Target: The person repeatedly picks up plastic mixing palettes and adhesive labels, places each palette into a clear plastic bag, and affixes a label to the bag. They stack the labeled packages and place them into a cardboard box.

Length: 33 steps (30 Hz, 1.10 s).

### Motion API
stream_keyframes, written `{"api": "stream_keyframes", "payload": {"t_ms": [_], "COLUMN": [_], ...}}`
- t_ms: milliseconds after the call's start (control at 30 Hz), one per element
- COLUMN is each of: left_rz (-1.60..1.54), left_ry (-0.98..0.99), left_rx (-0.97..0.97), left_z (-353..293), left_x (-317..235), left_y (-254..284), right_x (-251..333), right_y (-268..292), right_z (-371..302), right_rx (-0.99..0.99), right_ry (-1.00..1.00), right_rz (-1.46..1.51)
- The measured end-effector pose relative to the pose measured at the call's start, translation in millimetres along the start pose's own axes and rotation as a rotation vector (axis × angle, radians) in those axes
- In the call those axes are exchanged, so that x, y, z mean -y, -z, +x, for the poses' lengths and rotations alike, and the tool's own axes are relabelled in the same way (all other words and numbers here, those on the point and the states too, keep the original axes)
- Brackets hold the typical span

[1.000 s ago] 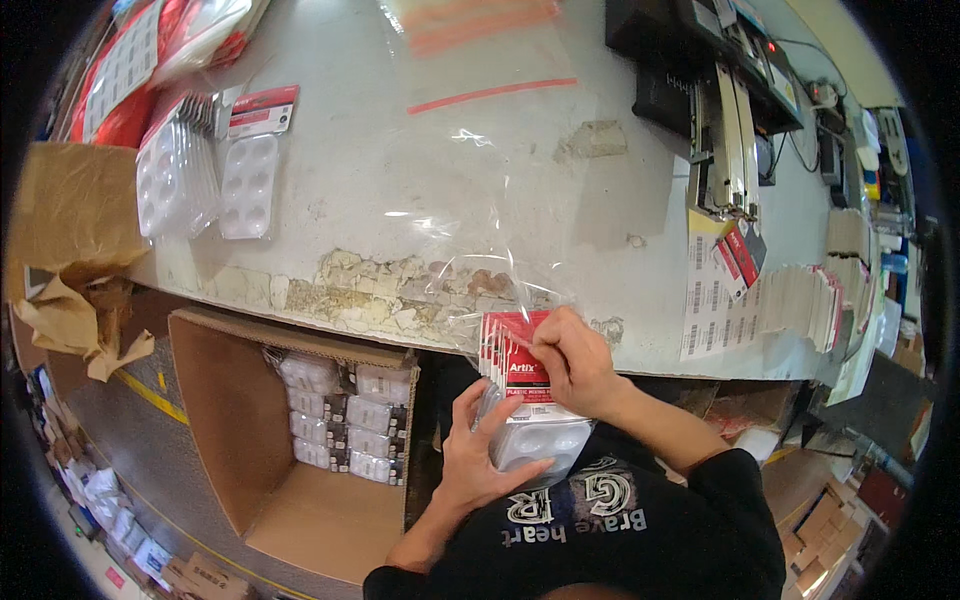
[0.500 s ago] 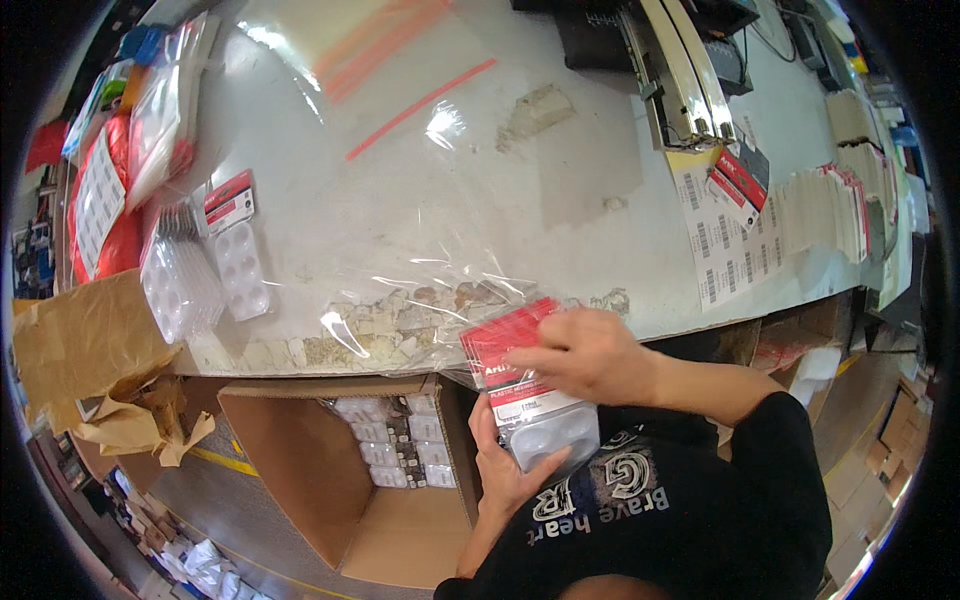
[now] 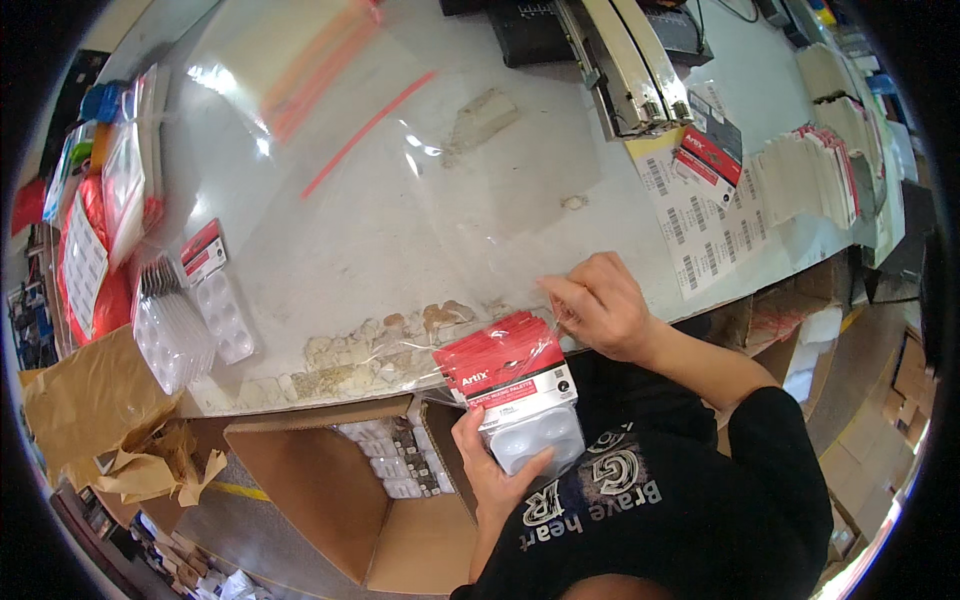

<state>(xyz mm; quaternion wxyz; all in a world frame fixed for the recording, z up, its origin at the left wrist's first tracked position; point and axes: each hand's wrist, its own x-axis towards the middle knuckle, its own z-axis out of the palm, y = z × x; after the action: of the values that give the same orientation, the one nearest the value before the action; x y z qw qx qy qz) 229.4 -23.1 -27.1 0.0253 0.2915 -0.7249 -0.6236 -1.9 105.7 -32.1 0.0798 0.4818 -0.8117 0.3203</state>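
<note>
While left hand grasps red-carded white plastic palettes, keep edges square; right hand, fingers curled, hold unclear.

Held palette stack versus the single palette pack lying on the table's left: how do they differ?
The held palette stack fans out several header cards; the single palette pack shows one. The left grip holds the stack, while the single pack lies untouched on the table. Both combine pale palettes with red-and-white cards.
</note>
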Motion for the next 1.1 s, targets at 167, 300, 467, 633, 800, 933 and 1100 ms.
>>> {"api": "stream_keyframes", "payload": {"t_ms": [167,300,467,633,800,933,1100], "left_rz": [-0.221,-0.340,-0.278,-0.215,-0.323,-0.324,-0.249], "left_ry": [-0.018,-0.025,-0.227,-0.169,0.148,0.289,0.313], "left_rx": [-0.032,-0.029,0.032,-0.044,-0.149,-0.079,-0.074], "left_z": [-9.8,-19.2,-33.7,-32.0,-4.5,17.3,23.7], "left_x": [23.3,43.9,49.9,22.8,-15.9,-31.6,-32.8], "left_y": [-1.9,-2.5,-0.7,-6.7,-13.0,-12.4,-12.4], "right_x": [22.9,43.1,37.0,50.0,52.4,40.1,41.5], "right_y": [-4.4,-22.3,-31.4,-1.7,26.7,40.1,19.6], "right_z": [-37.5,-38.3,-41.2,-81.1,-77.0,-37.9,-4.2], "right_rx": [0.006,-0.147,-0.067,0.234,0.118,-0.013,0.225], "right_ry": [0.087,-0.393,-0.419,-0.301,-0.133,-0.141,0.050], "right_rz": [0.358,0.398,0.329,0.292,0.251,0.328,0.275]}}
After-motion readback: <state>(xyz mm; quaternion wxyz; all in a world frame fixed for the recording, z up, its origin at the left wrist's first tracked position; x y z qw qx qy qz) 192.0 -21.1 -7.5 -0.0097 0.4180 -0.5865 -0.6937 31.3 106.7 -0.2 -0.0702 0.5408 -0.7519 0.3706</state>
